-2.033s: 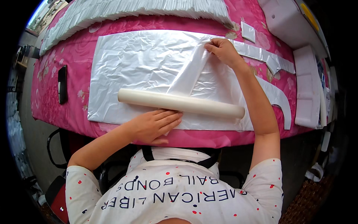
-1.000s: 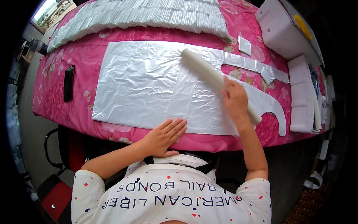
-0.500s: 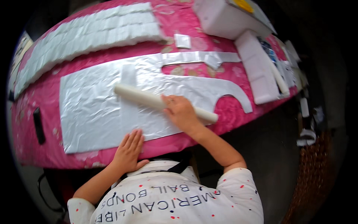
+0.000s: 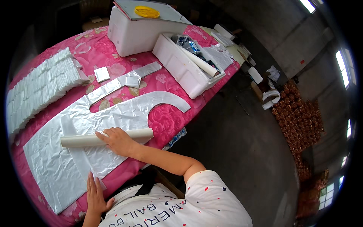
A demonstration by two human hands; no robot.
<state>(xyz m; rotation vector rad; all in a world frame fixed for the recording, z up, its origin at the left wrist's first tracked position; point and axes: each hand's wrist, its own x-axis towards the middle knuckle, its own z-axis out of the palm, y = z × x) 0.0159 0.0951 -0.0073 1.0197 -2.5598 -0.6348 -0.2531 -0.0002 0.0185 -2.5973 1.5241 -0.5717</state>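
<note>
A thin, shiny silvery-white plastic sheet (image 4: pixel 49 162) lies spread out, its far end cut into a straight strip and a curved arm. Across it rests a long off-white tube (image 4: pixel 81 141), with my right hand (image 4: pixel 119 142) wrapped over its middle from above. A paler band (image 4: pixel 70 126) crosses the sheet, passing beneath the tube. My left hand (image 4: pixel 97 197) lies flat at the sheet's near edge, fingers stretched over the end of that band. One small folded silvery packet (image 4: pixel 132 81) sits on the strip, and another folded packet (image 4: pixel 102 74) lies beyond it on the cloth.
Rows of stacked white folded packets (image 4: pixel 45 87) stand at the left on the pink flowered tablecloth (image 4: pixel 170 117). An open white foam box (image 4: pixel 177 72) holds another tube and dark packages. Behind it, a lidded foam box (image 4: pixel 132 38) carries a yellow ring (image 4: pixel 146 12).
The view has swung to the right, showing more floor and wall. My right hand still grips the tube on the sheet; my left hand remains flat at the near edge.
</note>
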